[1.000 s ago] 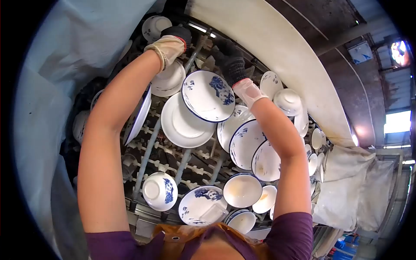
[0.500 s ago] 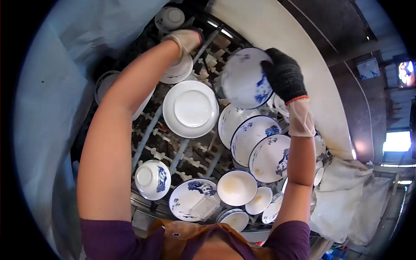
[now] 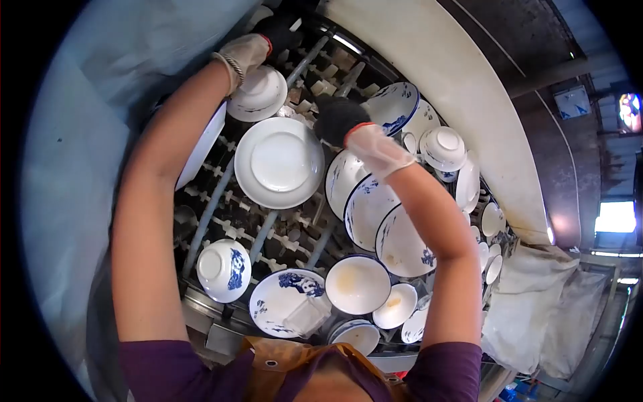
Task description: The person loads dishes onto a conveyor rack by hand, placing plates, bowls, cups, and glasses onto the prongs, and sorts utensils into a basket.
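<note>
My left hand (image 3: 276, 37), in a black glove with a clear cuff, is at the far left of a pegged conveyor, next to a partly covered small bowl (image 3: 260, 16). Its dark fingers blend into the background, so their grip is unclear. An upturned white bowl (image 3: 258, 92) sits just below that wrist. My right hand (image 3: 340, 122), gloved the same way, is between a large upturned white dish (image 3: 278, 163) and a blue-patterned plate (image 3: 395, 106). Its fingers are dark and blurred; I see no dish in them.
Overlapping blue-rimmed plates (image 3: 372, 212) lie right of centre. Nearer me are an upturned patterned bowl (image 3: 224, 271), a plate with a clear container (image 3: 307, 316) on it, and stained bowls (image 3: 358, 285). Grey rails (image 3: 216, 206) cross the conveyor. A pale curved wall (image 3: 469, 94) borders the right.
My right hand has let go of the blue-patterned plate, which now rests at the back, and has moved left. My left hand has shifted up and left toward the small bowl.
</note>
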`<action>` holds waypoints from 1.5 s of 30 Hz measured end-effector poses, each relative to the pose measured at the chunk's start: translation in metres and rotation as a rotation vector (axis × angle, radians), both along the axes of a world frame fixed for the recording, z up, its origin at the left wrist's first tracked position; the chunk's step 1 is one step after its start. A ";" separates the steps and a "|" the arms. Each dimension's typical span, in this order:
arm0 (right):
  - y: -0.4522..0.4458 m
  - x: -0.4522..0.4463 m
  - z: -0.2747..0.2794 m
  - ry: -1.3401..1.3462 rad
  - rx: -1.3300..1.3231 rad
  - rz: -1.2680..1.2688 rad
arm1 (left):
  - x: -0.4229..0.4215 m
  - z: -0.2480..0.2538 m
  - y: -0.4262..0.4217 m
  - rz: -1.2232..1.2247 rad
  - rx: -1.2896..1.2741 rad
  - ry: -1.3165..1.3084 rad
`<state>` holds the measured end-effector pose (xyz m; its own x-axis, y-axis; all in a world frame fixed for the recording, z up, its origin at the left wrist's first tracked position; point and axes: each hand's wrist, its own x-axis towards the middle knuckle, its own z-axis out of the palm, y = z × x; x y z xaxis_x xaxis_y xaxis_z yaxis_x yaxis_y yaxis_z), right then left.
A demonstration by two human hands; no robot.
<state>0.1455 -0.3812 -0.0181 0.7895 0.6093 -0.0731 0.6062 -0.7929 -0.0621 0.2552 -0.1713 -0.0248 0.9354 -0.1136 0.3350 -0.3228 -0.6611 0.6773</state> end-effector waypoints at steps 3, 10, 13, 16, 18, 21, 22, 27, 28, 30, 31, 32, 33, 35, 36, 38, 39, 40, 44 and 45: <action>-0.034 -0.009 0.045 -0.150 -0.121 0.058 | -0.039 0.089 -0.005 -0.103 0.204 0.264; -0.041 -0.025 0.143 -0.568 -0.131 0.157 | -0.173 0.163 -0.042 -0.306 0.983 0.221; -0.021 -0.034 0.155 -0.660 -0.050 0.264 | -0.239 0.122 -0.038 -0.179 0.878 0.269; 0.004 -0.016 0.132 -0.683 0.029 0.308 | -0.271 0.053 -0.041 -0.138 0.971 0.469; 0.014 0.007 0.098 -0.797 0.091 0.317 | -0.289 0.038 -0.055 0.015 0.865 0.381; 0.013 -0.039 0.065 -0.488 0.099 0.157 | -0.296 0.005 -0.066 0.204 0.877 0.350; 0.014 -0.049 0.063 -0.053 0.051 0.138 | -0.299 -0.005 -0.059 0.153 0.683 0.266; 0.002 -0.020 0.013 0.409 0.363 0.129 | -0.335 0.045 -0.047 0.113 0.135 0.190; 0.000 -0.020 0.025 0.476 0.316 0.134 | -0.346 0.052 -0.045 0.122 0.135 0.189; -0.004 -0.011 0.030 0.389 0.229 0.160 | -0.370 0.059 -0.040 0.153 0.125 -0.103; -0.008 -0.020 0.044 0.285 0.410 0.188 | -0.379 0.056 -0.035 0.142 0.111 0.103; -0.010 -0.030 0.058 0.184 0.591 0.208 | -0.383 0.049 -0.034 0.149 0.102 0.106; -0.004 -0.040 0.080 0.143 0.484 0.307 | -0.387 0.039 -0.036 0.112 0.074 0.136; 0.006 -0.037 0.077 -0.020 0.365 0.582 | -0.387 0.042 -0.050 0.107 0.148 0.244; 0.007 -0.028 0.059 -0.020 0.363 0.581 | -0.376 0.034 -0.054 0.106 0.146 0.243; 0.013 -0.027 0.046 -0.531 0.313 0.690 | -0.340 0.000 -0.056 0.058 0.493 0.160; 0.013 -0.049 0.060 -0.573 0.294 0.426 | -0.326 -0.007 -0.051 0.063 0.484 0.143; 0.012 -0.060 0.070 -0.561 0.457 0.309 | -0.313 -0.014 -0.045 0.141 0.400 0.132; 0.000 -0.088 0.036 -0.351 0.113 0.258 | -0.288 -0.019 -0.039 0.208 0.301 0.338; -0.010 -0.093 0.018 -0.278 0.197 0.437 | -0.287 -0.008 -0.039 0.095 0.325 0.380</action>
<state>0.0529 -0.3909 0.0003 0.4336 0.8655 0.2507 0.8908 -0.4536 0.0254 -0.0314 -0.2104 -0.0324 0.9955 -0.0641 -0.0700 -0.0217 -0.8716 0.4898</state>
